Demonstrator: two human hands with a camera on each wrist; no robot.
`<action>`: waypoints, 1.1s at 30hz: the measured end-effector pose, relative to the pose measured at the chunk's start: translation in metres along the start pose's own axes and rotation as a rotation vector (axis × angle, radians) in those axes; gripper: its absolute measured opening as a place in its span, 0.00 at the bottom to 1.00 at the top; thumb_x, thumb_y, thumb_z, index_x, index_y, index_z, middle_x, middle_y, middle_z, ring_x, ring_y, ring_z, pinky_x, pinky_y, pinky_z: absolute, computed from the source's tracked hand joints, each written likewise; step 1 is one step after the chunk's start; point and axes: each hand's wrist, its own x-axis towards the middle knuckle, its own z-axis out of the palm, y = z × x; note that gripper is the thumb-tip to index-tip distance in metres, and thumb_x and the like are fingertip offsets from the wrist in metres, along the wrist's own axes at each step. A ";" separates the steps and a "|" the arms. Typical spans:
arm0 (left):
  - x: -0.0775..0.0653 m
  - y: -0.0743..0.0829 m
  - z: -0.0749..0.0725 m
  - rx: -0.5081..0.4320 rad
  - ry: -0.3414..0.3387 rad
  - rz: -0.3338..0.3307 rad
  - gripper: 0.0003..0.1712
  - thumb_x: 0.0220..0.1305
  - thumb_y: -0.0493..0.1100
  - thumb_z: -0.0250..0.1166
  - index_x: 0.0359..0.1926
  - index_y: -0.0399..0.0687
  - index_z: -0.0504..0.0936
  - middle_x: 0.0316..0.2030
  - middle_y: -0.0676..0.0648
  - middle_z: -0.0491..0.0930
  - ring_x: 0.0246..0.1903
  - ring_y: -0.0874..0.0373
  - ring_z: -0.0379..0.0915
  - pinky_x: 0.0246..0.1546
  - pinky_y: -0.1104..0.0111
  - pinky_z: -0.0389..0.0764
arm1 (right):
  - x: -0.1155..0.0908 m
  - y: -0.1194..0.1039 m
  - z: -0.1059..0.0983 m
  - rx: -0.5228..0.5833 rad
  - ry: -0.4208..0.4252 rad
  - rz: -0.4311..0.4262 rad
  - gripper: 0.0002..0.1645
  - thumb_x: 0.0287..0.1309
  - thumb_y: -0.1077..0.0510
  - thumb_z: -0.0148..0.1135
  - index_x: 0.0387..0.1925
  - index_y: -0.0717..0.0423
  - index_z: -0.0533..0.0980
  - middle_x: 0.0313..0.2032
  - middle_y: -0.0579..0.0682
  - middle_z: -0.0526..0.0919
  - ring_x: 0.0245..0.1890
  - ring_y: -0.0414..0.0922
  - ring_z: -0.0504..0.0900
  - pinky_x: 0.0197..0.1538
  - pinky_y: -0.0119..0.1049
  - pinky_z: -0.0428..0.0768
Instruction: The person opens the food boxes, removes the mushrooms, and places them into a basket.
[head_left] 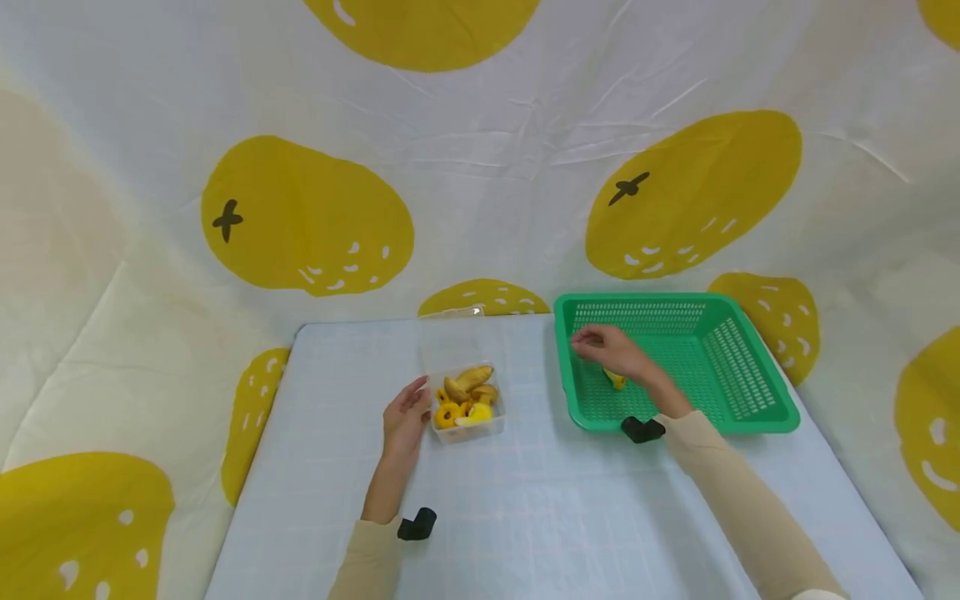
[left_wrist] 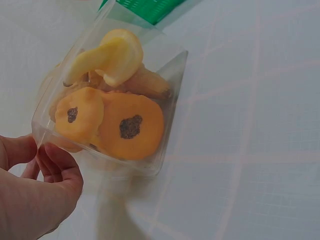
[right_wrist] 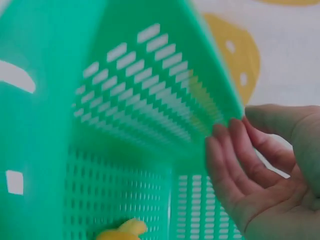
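A clear plastic box [head_left: 480, 431] on the table holds several yellow, orange and brown food-like pieces. Among them are orange rounds [left_wrist: 142, 137] with dark centres, a yellow piece with a curved stalk [left_wrist: 117, 57] and a long brown piece [head_left: 475, 377]. My left hand [head_left: 405, 421] pinches the box's left edge between thumb and fingers. Over the left part of a green plastic basket [head_left: 750, 379] is my right hand [head_left: 613, 352], fingers loosely bent and nothing seen in them. A yellow piece [head_left: 617, 380] lies in the basket below that hand, partly hidden by it.
The box's clear lid [head_left: 450, 337] stands raised on its far side. A pale checked cloth covers the table [head_left: 517, 508]. Behind it hangs a white curtain [head_left: 495, 200] with large yellow fruit prints. The basket stands near the table's right rear corner.
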 end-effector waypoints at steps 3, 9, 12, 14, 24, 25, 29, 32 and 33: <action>0.001 0.000 0.000 -0.007 0.002 0.002 0.22 0.74 0.36 0.63 0.66 0.43 0.79 0.53 0.43 0.78 0.39 0.56 0.69 0.35 0.74 0.74 | 0.000 -0.009 0.009 0.047 0.019 -0.019 0.16 0.76 0.62 0.55 0.56 0.73 0.75 0.51 0.69 0.81 0.53 0.66 0.80 0.54 0.49 0.82; 0.001 0.001 -0.001 -0.005 0.016 -0.006 0.21 0.74 0.37 0.64 0.65 0.45 0.80 0.51 0.47 0.78 0.39 0.58 0.69 0.36 0.74 0.74 | 0.003 -0.021 0.028 0.068 0.071 -0.050 0.16 0.75 0.62 0.58 0.54 0.72 0.76 0.47 0.64 0.83 0.47 0.60 0.84 0.52 0.49 0.83; 0.000 0.001 -0.001 -0.015 0.018 -0.003 0.21 0.73 0.37 0.64 0.65 0.44 0.80 0.48 0.49 0.78 0.39 0.57 0.69 0.35 0.75 0.74 | 0.006 -0.025 0.037 0.046 0.094 -0.061 0.15 0.74 0.61 0.59 0.53 0.71 0.77 0.45 0.61 0.84 0.43 0.54 0.85 0.50 0.45 0.84; 0.000 0.001 -0.001 -0.019 0.016 0.000 0.21 0.73 0.37 0.64 0.65 0.43 0.80 0.46 0.49 0.78 0.38 0.56 0.69 0.34 0.75 0.74 | 0.008 -0.029 0.044 0.037 0.103 -0.076 0.15 0.73 0.62 0.60 0.52 0.71 0.77 0.43 0.60 0.85 0.41 0.51 0.84 0.48 0.42 0.84; 0.001 0.000 0.000 0.000 0.004 0.002 0.21 0.74 0.38 0.64 0.65 0.44 0.80 0.49 0.47 0.78 0.38 0.59 0.69 0.35 0.75 0.74 | 0.019 -0.038 0.078 -0.025 0.097 -0.132 0.11 0.71 0.61 0.64 0.49 0.65 0.80 0.44 0.57 0.86 0.44 0.52 0.84 0.49 0.40 0.84; 0.001 0.000 0.000 -0.001 0.001 0.001 0.21 0.74 0.38 0.64 0.65 0.44 0.80 0.50 0.47 0.78 0.38 0.58 0.69 0.35 0.75 0.74 | 0.020 -0.038 0.082 -0.029 0.088 -0.134 0.11 0.71 0.60 0.64 0.49 0.63 0.80 0.44 0.55 0.86 0.44 0.50 0.84 0.50 0.40 0.84; 0.001 -0.001 -0.001 0.007 -0.003 -0.004 0.21 0.74 0.38 0.63 0.66 0.45 0.79 0.53 0.45 0.78 0.40 0.58 0.69 0.36 0.75 0.74 | 0.021 -0.042 0.095 -0.033 0.038 -0.165 0.10 0.71 0.60 0.64 0.48 0.63 0.80 0.43 0.53 0.86 0.43 0.47 0.84 0.51 0.41 0.84; 0.001 -0.001 -0.001 0.019 -0.002 -0.007 0.21 0.74 0.39 0.63 0.66 0.45 0.79 0.53 0.44 0.77 0.41 0.57 0.69 0.37 0.75 0.74 | 0.022 -0.045 0.106 -0.026 -0.015 -0.197 0.11 0.70 0.62 0.64 0.49 0.65 0.80 0.43 0.53 0.85 0.43 0.47 0.83 0.51 0.41 0.84; 0.001 -0.002 -0.001 0.023 -0.002 -0.007 0.21 0.74 0.39 0.63 0.66 0.45 0.79 0.54 0.44 0.77 0.41 0.57 0.69 0.37 0.75 0.74 | 0.023 -0.046 0.109 -0.025 -0.034 -0.206 0.11 0.70 0.63 0.64 0.49 0.66 0.79 0.44 0.54 0.85 0.44 0.47 0.83 0.51 0.41 0.84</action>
